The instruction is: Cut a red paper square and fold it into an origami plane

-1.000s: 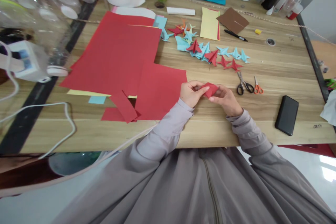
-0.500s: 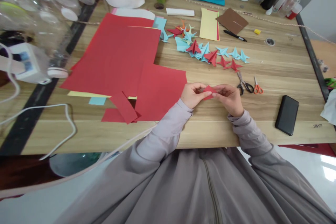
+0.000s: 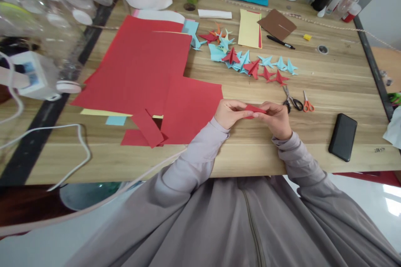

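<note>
While working just right of the frame's centre, held the small red paper (image 3: 255,109) between left grip (image 3: 230,113) and right grip (image 3: 277,120), pinched at opposite ends with thumbs on the near side, presumably to steady so small a piece and stop the layers springing apart. Had the large red sheet (image 3: 140,66) lying left of centre, apparently for easy reach, and the folded figures (image 3: 251,68) gathered in the upper centre, perhaps to leave working room along the front of the tabletop (image 3: 247,154). Could not make out the paper's far side or number of folds behind both grips, nor judge any contact with the tabletop. Saw the black-handled scissors (image 3: 291,98) only partly, with one loop overlapped by the right grip, and clear bottles (image 3: 56,12) cut off at the upper left.
</note>
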`<state>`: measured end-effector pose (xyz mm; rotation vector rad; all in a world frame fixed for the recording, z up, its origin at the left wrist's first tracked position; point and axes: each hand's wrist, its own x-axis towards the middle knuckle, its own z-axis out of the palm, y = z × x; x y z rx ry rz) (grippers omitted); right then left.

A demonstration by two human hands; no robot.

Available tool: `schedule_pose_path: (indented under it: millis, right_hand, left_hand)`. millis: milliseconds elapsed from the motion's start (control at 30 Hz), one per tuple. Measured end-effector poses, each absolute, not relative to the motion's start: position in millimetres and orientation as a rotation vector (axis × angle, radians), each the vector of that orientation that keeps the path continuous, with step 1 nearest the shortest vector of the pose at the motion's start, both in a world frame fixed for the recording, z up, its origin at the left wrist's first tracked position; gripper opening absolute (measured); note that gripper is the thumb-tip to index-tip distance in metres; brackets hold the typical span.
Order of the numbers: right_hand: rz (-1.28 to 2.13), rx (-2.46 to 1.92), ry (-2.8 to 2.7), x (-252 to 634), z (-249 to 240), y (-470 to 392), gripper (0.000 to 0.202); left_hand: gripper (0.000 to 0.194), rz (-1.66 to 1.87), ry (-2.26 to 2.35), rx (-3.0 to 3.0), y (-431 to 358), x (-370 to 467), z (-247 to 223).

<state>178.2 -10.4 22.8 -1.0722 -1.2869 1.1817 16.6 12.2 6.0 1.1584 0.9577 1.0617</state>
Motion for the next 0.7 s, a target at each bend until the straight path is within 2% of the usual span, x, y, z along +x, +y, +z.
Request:
schedule_pose_path:
  millis: [433,600,700]
  right_hand:
    - [1.364,-0.966,-1.204,183,17,-10,0.017]
    - [1.462,-0.976,-1.085,184,11,-8,0.017]
    - [1.392,-1.016,-1.059,184,9,-6,0.019]
  left_hand:
    - [0.024,1.038,0.747,1.118,16,16,-1]
    - [0.034,0.982,0.707,0.945,16,19,-2]
    - [0.038,1.009,0.758,0.887,15,22,0]
